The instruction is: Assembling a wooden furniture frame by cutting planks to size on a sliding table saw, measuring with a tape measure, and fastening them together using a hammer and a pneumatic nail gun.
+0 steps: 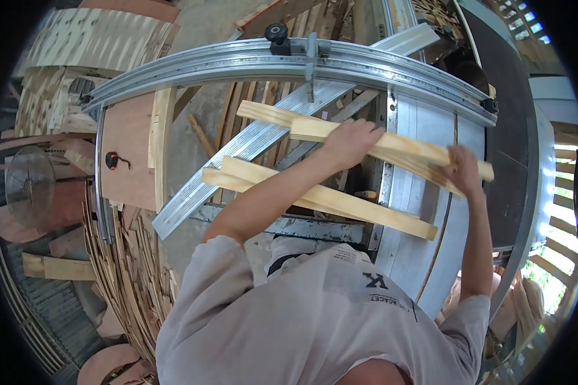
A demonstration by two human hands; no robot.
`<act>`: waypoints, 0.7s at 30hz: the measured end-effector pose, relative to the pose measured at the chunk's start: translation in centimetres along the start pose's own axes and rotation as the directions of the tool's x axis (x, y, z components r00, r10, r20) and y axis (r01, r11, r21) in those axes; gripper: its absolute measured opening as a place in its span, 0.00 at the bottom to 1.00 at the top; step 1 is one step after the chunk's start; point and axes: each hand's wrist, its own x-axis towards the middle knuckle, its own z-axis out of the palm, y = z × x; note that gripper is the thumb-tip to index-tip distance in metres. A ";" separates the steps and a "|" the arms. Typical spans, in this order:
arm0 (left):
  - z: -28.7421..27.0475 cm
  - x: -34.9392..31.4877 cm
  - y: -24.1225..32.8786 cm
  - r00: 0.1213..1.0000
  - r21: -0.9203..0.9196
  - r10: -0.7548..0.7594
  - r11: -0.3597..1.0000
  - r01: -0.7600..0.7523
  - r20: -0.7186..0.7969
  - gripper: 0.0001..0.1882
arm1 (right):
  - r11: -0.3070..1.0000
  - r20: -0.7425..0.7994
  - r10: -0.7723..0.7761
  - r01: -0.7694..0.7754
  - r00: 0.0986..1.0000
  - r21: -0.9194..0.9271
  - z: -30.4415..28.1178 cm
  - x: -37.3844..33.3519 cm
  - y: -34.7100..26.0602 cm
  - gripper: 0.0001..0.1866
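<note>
My left hand [353,142] is closed over a pale wooden board [410,147], near its left part. The fingers of my right hand [464,169] wrap round the same board close to its right end. Under it, at a slight angle, lies a second pale board [263,114], partly hidden by the first and by my left hand. Nearer my body two more boards, an upper one [340,197] and one beneath it [219,179], lie together, with my left forearm crossing above them.
A long metal fence rail [225,66] with a black knob [276,33] spans the far side. A slanted aluminium beam [192,199] passes under the boards. To the right is a metal machine table [411,256]. A tape measure [112,160] rests on a panel; wood strips [125,269] are piled left.
</note>
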 end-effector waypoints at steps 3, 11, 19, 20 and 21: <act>-2.0 -5.6 -2.7 0.996 -0.139 -0.026 0.990 0.037 0.084 0.25 | 0.895 0.298 0.209 -0.305 0.931 0.325 1.3 -2.4 -7.0 0.23; -2.9 -11.4 -5.4 0.993 -0.227 -0.113 0.968 0.104 -0.027 0.14 | 0.958 -0.030 0.116 -0.103 0.993 0.269 5.5 -0.5 -13.6 0.23; -4.4 -6.7 2.8 0.994 -0.338 0.050 0.938 -0.082 -0.101 0.10 | 0.972 -0.107 0.026 0.000 0.994 0.234 8.2 5.8 -15.5 0.26; -4.2 -6.3 4.1 0.993 -0.348 0.076 0.932 -0.104 -0.094 0.11 | 0.946 -0.160 0.034 0.019 0.987 0.323 6.2 5.3 -15.6 0.27; -4.2 -6.2 5.1 0.993 -0.349 0.082 0.931 -0.106 -0.084 0.12 | 0.905 -0.210 0.030 0.062 0.977 0.420 3.7 5.3 -16.4 0.28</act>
